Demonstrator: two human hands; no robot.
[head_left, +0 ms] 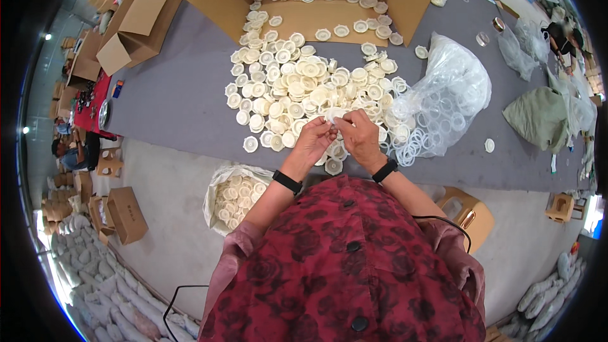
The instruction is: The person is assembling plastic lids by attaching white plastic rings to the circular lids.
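Both hands meet at the near side of a heap of cream-white round plastic caps (304,82). Between them is a whitish round cap (334,113), pinched from either side by the fingertips. My left hand (315,142) has its thumb and fingers closed at the cap's left edge. At its right edge, my right hand (361,138) grips with bent fingers. Whether a ring sits on this cap is too small to tell. To the right, clear plastic rings (415,142) spill from the mouth of a transparent bag (459,82).
A cardboard box (411,3) lies open toward me at the back of the grey table (171,88), with more caps inside. Below the table edge, left of me, stands a white sack (213,206) of caps. A stool (475,215) is at right, and a grey-green bag (538,117) lies on the table.
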